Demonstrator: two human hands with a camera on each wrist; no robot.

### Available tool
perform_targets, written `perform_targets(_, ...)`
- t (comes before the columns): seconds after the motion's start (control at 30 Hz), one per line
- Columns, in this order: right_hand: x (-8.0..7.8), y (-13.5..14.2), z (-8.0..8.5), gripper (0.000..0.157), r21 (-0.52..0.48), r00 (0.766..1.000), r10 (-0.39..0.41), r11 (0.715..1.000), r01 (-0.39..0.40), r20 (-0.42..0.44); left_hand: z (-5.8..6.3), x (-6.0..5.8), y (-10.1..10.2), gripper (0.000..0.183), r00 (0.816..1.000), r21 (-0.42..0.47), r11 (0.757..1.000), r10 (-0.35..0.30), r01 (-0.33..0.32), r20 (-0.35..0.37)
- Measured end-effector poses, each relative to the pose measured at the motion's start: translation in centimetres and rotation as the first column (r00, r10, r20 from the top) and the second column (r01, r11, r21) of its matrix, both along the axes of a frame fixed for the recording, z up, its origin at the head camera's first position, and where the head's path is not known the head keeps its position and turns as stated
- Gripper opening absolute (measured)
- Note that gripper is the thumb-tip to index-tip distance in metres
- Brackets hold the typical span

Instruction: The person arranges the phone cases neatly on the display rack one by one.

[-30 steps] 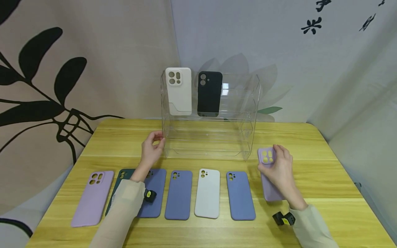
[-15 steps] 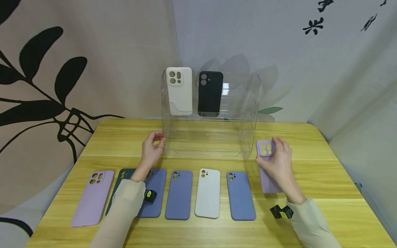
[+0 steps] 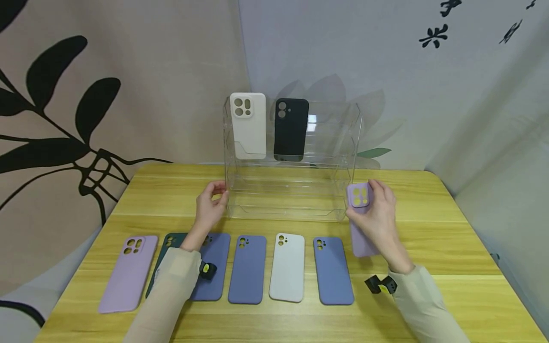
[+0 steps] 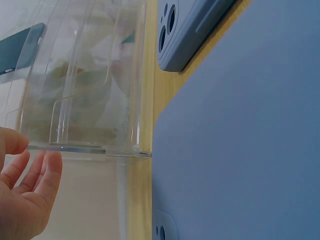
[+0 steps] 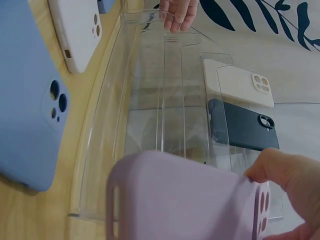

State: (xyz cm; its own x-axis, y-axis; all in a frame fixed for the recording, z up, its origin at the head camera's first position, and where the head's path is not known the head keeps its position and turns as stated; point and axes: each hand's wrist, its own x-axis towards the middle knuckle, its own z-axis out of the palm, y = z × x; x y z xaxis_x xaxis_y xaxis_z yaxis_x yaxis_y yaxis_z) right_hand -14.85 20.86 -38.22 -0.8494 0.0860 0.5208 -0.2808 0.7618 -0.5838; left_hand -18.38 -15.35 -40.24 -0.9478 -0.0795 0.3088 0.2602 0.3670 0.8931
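Observation:
My right hand [image 3: 377, 221] holds a light purple phone case [image 3: 363, 240] by its sides, beside the lower right end of the clear acrylic display rack [image 3: 287, 212]. In the right wrist view this phone case [image 5: 185, 200] fills the lower middle, with the thumb near its camera cutouts. My left hand [image 3: 211, 205] is at the rack's left side; in the left wrist view the thumb and fingers [image 4: 50, 172] lie on either side of the panel's edge. A white phone case [image 3: 249, 136] and a black phone case [image 3: 290, 128] stand on the rack's top tier.
Along the front of the wooden table [image 3: 450, 247] lies a row of phone cases: purple [image 3: 126, 281], dark green [image 3: 170, 242] and blue [image 3: 218, 267] partly under the left arm, another blue [image 3: 247, 271], white [image 3: 286, 271] and blue [image 3: 333, 271]. A patterned curtain [image 3: 180, 71] hangs behind.
My right hand has moved up and to the left with the purple phone case, closer to the rack's right side. The left hand stays at the rack's left side.

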Motion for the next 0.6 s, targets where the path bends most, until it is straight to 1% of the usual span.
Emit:
perform_targets(0.07,-0.2,-0.2,0.1,0.076,-0.006,1.0,0.009,1.0,-0.009,-0.018,0.0,0.0,0.0,0.022,1.0,0.003,1.0,-0.003,0.003,0.002)
perform_targets(0.3,-0.9,-1.2,1.0,0.076,-0.024,0.999,0.031,0.999,-0.032,-0.037,-0.1,0.0,-0.1,0.022,1.0,0.016,1.0,-0.005,0.005,-0.003)
perform_targets(0.6,-1.9,-2.4,1.9,0.076,-0.046,0.988,0.062,0.997,-0.069,-0.141,-0.1,-0.1,-0.1,0.023,1.0,0.018,1.0,-0.007,0.007,-0.009)
